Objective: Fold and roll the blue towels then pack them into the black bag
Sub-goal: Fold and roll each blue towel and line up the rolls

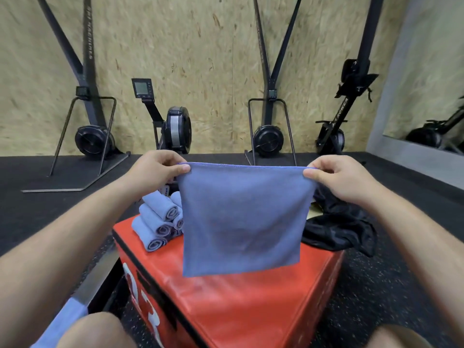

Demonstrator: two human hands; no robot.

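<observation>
I am holding the blue towel (pixel 242 219) up in front of me, hanging flat over the red box (pixel 238 297). My left hand (pixel 153 172) is pinching one top corner and my right hand (pixel 336 177) the other. It is hanging limp and light, so I am judging corners and edges the best hold for folding. Rolled towels (pixel 158 222) are sitting piled on the box's left and the black bag (pixel 339 229) is lying crumpled on its right. The rowing machine (pixel 339 114) behind is showing lettering ending in "ROWER"; the box's white print is cut off.
</observation>
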